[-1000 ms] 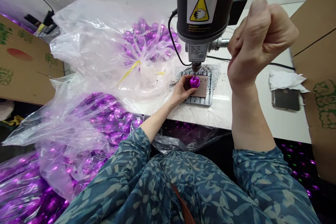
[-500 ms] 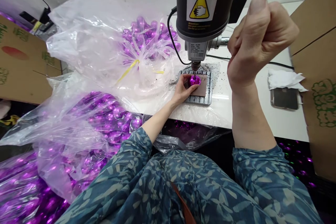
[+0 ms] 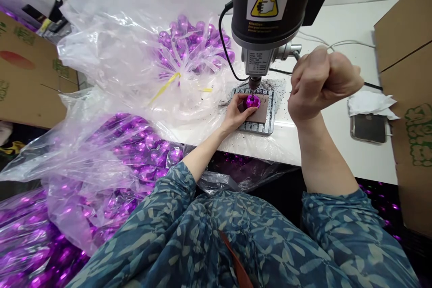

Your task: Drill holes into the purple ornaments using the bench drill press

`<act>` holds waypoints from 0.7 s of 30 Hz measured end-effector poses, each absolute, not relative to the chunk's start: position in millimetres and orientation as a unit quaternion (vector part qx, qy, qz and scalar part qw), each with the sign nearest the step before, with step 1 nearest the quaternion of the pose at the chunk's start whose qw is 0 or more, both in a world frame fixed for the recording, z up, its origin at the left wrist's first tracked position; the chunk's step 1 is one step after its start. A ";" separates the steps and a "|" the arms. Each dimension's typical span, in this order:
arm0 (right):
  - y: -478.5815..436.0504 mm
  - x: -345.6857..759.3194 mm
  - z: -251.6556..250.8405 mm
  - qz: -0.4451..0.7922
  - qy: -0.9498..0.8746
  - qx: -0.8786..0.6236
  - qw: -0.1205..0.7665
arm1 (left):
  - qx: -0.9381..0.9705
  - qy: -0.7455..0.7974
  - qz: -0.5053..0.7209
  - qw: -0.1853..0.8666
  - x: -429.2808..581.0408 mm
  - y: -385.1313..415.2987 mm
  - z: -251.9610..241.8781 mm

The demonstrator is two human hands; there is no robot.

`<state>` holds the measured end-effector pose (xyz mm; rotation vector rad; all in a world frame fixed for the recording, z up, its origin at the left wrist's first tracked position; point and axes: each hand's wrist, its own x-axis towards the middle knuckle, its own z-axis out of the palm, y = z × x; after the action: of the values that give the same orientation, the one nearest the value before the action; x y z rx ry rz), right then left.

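My left hand (image 3: 236, 112) grips a shiny purple ball (image 3: 252, 102) between thumb and fingers. The ball rests on a brown square board (image 3: 259, 114) lying on the slotted grey base (image 3: 270, 123) of a drill press (image 3: 270, 9). Directly over the ball is the drill chuck (image 3: 254, 83), its bit coming down at the ball's top; whether the bit has gone in I cannot tell. My right hand (image 3: 319, 81) is closed in a fist around the drill press's feed handle (image 3: 296, 52), most of which the fingers hide.
Clear plastic bags of purple balls (image 3: 195, 40) lie on the white table (image 3: 286, 144) and at my left (image 3: 135, 144). Dark shavings surround the base. A phone (image 3: 367, 127) under a white tissue (image 3: 371, 103) is at right. Cardboard boxes (image 3: 410, 99) flank both sides.
My right hand has come down and slightly left with the feed handle. The left hand still holds the ball under the chuck. The whole view has shifted a little.
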<state>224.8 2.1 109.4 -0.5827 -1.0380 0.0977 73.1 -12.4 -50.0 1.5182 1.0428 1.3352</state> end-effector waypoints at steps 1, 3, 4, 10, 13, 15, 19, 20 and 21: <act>5.3 226.7 101.4 0.047 -0.491 -0.282 0.823 | 0.606 0.417 0.532 0.420 73.4 -12.4 -50.0; 10.4 230.1 86.6 0.044 -0.497 -0.276 0.822 | 0.608 0.419 0.530 0.418 73.9 -12.8 -50.3; 11.6 231.0 81.4 0.040 -0.501 -0.265 0.823 | 0.610 0.418 0.530 0.415 74.0 -12.9 -50.8; -0.5 224.9 120.2 0.050 -0.523 -0.206 0.825 | 0.619 0.405 0.534 0.410 73.2 -11.3 -54.2; 2.7 221.5 170.8 0.111 -0.530 -0.192 0.819 | 0.621 0.415 0.522 0.411 74.4 -11.0 -51.8; 12.5 221.6 197.1 0.147 -0.533 -0.207 0.807 | 0.621 0.426 0.518 0.406 75.0 -14.5 -46.0; 28.6 223.8 218.3 0.220 -0.512 -0.251 0.791 | 0.648 0.474 0.507 0.314 64.5 -43.9 -18.9; 29.1 223.8 219.3 0.230 -0.509 -0.254 0.790 | 0.674 0.474 0.482 0.299 58.8 -57.1 -9.6; 28.2 223.5 219.6 0.234 -0.505 -0.251 0.792 | 0.711 0.461 0.438 0.301 52.4 -72.1 -0.3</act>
<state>223.5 28.2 219.6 -0.5404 -1.0872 0.5040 52.4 -72.1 -0.3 1.8852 1.2232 1.1628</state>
